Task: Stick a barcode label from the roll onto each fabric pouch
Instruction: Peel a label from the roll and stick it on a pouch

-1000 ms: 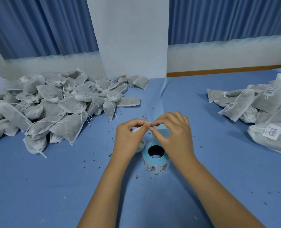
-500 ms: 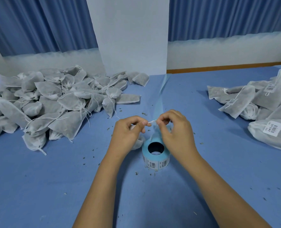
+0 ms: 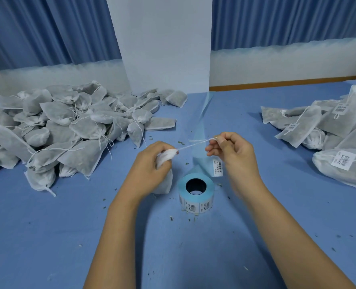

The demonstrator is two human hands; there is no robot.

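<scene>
Your left hand (image 3: pixel 150 170) grips the gathered neck of one pouch (image 3: pixel 166 157), fingers curled round it, just left of the roll (image 3: pixel 196 192). Your right hand (image 3: pixel 233 155) pinches the end of the pouch's string (image 3: pixel 193 143) between thumb and fingers. The string runs taut between the two hands, above the surface (image 3: pixel 48 236). A loose label (image 3: pixel 217 168) hangs just under the right hand. It cannot be told whether it clings to a finger or to the backing strip (image 3: pixel 200 130), which rises from the roll and trails toward the far wall.

This looks like the step of readying one pouch for its label: the string is held out and the label is not yet on. The next move likely calls for bringing the label to the pouch and pressing it flat, without the sticky side folding on itself.

Unlabelled pouches (image 3: pixel 68 126) are heaped at the far left. Labelled ones (image 3: pixel 329 132) lie at the right, well apart from your hands. The roll stands upright between your forearms, near both, so a wide sweep could tip it. Bare blue surface shows nearer you and outside each arm.
</scene>
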